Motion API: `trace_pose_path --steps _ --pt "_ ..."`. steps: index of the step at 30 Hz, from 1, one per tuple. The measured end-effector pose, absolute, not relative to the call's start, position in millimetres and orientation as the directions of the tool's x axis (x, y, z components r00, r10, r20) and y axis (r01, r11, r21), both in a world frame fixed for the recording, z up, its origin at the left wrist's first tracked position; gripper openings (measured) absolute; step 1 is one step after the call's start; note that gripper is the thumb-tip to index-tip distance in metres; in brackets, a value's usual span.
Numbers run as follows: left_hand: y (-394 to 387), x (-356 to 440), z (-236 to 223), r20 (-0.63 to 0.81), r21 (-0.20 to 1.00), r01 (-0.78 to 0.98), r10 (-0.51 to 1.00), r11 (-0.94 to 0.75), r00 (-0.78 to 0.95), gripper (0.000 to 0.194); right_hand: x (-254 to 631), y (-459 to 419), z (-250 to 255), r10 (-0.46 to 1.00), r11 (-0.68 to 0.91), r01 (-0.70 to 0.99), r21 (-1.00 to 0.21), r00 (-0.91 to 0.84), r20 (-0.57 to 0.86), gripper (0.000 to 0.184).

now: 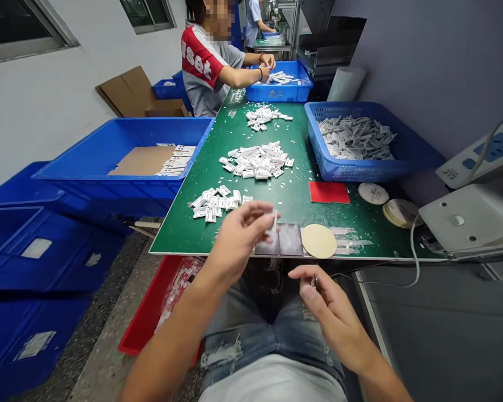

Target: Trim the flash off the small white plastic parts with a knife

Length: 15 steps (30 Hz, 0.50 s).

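My left hand is raised over the near edge of the green table, its fingers pinched on a small white plastic part. My right hand hovers lower, over my lap, with thumb and fingers closed on a small thin metal tool. A pile of similar white parts lies just beyond my left hand. Two more piles of white parts sit farther up the table. A round beige disc lies by the near edge.
A blue basket of white parts stands at the right. A red card, round pads and a white device with a cable sit nearby. Blue crates stand left, a red bin below. Another person works at a blue tray.
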<state>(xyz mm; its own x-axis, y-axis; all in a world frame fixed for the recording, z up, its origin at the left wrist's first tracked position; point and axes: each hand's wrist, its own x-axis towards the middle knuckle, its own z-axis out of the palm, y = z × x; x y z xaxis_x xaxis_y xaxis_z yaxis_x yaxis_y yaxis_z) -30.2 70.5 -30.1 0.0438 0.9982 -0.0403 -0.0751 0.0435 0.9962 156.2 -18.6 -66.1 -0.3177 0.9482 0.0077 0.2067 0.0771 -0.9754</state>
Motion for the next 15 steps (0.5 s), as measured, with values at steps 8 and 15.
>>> trace_pose_path --steps 8,15 --pt "-24.6 -47.3 -48.6 -0.311 0.844 -0.498 0.938 0.2 -0.15 0.019 124.3 -5.3 -59.1 0.727 0.686 0.565 -0.458 -0.541 0.422 0.052" --pt "-37.2 -48.6 -51.1 -0.362 0.819 -0.51 0.927 0.263 -0.103 0.016 110.8 -5.6 -55.1 0.662 0.722 0.667 -0.183 -0.59 0.463 0.062"
